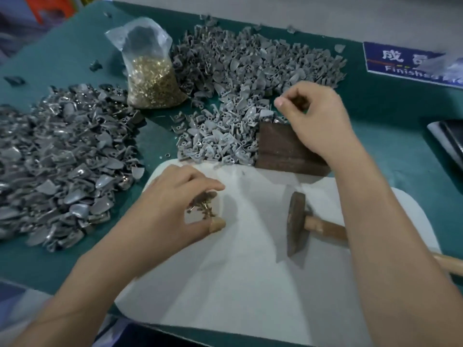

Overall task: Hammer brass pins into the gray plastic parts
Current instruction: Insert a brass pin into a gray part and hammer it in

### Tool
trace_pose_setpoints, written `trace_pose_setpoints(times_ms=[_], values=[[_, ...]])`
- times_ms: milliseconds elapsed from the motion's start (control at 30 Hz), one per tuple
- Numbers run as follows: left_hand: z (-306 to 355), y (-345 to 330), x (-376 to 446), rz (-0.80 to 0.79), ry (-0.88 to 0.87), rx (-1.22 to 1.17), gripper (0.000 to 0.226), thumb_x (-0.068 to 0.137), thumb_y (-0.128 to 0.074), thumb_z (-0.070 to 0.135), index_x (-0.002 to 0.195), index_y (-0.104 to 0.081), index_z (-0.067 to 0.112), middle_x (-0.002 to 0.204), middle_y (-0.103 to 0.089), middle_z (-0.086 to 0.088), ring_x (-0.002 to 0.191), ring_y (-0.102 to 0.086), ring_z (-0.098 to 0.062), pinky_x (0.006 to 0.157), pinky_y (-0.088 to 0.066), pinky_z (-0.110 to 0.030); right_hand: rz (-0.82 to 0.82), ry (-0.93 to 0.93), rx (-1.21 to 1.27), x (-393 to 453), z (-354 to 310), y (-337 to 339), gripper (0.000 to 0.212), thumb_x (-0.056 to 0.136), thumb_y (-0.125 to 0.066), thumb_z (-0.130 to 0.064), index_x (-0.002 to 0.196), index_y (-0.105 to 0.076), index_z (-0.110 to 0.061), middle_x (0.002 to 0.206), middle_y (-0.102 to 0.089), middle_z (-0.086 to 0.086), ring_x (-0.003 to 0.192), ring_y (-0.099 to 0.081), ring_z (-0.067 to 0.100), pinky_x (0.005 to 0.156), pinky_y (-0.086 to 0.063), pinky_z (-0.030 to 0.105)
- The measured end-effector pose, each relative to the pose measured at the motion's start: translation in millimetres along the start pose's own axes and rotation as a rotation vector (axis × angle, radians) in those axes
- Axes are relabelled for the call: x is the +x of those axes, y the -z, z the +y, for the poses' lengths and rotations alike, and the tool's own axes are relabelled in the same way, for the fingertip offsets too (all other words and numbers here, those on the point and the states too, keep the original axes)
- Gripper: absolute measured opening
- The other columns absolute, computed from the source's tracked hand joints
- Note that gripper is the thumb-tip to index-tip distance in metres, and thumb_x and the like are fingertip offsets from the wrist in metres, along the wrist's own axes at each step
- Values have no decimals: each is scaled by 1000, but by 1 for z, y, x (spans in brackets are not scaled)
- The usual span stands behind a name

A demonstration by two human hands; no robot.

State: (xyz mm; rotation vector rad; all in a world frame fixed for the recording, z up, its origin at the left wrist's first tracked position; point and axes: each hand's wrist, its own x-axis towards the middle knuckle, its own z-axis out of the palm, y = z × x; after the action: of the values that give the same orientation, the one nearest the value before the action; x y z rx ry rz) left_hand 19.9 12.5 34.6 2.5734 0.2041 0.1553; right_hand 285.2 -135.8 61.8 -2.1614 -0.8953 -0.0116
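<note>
My left hand (pixel 175 196) hovers over the white cloth (pixel 238 271), its curled fingers cupping a small bunch of brass pins (pixel 204 205). My right hand (pixel 315 116) is raised over the wooden block (pixel 283 151), thumb and fingers pinched together; something small seems held between them, too blurred to name. A hammer (pixel 297 224) with a rusty head and wooden handle lies on the cloth under my right forearm. Gray plastic parts (pixel 220 139) lie heaped just beyond the cloth.
A clear bag of brass pins (pixel 152 78) stands at the back. A bigger gray pile (pixel 250 61) spreads behind it, and a shinier pile of parts (pixel 57 156) fills the left. A blue sign (pixel 400 61) and a dark object (pixel 448 139) lie at the right.
</note>
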Motion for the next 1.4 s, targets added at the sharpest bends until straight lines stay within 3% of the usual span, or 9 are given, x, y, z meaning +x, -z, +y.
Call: trace_pose_setpoints(times_ms=[133,233,400,500,767,933,1067,1267,1400], values=[[2,1,-7,12,-27,89,51,82,-66,61,128,-61,38,111,-55,21,105,-48,-7,92,-46,-35,-52,68,8,-6,-17,-10,14,94,-70,-36,89,-74,-24,84,-69,-12,76,-59,-1,71,-45,15],[0,5,-14,21,-38,134,50,84,-64,60,128,-62,37,113,-58,18,105,-53,-11,91,-49,-41,-66,101,0,-10,-26,-19,10,93,-72,-34,89,-75,-25,85,-70,-15,77,-59,-6,70,-41,5],[3,9,-17,50,-171,203,23,90,-71,36,110,-78,29,101,-66,6,92,-58,-23,73,-51,-46,-3,125,30,-15,-35,-25,11,94,-71,-32,90,-75,-24,82,-69,-17,78,-59,-5,71,-41,4],[8,9,-13,47,-223,249,15,91,-75,32,104,-80,26,98,-69,7,90,-60,-25,70,-51,-45,10,136,27,-15,-38,-28,12,94,-69,-32,90,-74,-22,82,-69,-17,78,-60,-4,71,-40,4],[10,12,0,-82,-218,259,23,103,-49,39,111,-69,30,110,-61,10,105,-48,-16,90,-40,-31,22,134,48,-14,-40,-20,12,95,-68,-31,88,-74,-23,78,-67,-18,75,-59,-4,69,-40,5],[20,7,3,78,-96,93,8,102,-53,16,101,-61,14,101,-51,7,96,-38,-15,86,-34,-30,-10,130,41,-14,-41,-20,12,95,-69,-33,88,-73,-24,81,-68,-16,74,-57,-7,68,-40,3],[23,7,18,79,-37,29,17,103,-41,29,103,-55,19,103,-49,10,101,-40,-15,86,-37,-33,-91,130,12,-15,-38,-20,10,95,-70,-32,91,-75,-24,84,-68,-17,79,-59,-7,70,-41,3],[15,9,37,-180,3,221,11,100,-54,38,99,-61,29,101,-54,11,105,-44,-14,93,-40,-36,-209,112,11,-13,-33,-17,7,93,-73,-31,87,-75,-32,82,-70,-19,80,-62,-4,68,-44,10],[10,13,45,24,32,155,15,93,-58,50,100,-63,38,98,-58,18,101,-50,-7,77,-46,-34,-237,109,13,-13,-32,-20,7,93,-73,-33,86,-74,-33,83,-70,-15,80,-62,-1,68,-43,16]])
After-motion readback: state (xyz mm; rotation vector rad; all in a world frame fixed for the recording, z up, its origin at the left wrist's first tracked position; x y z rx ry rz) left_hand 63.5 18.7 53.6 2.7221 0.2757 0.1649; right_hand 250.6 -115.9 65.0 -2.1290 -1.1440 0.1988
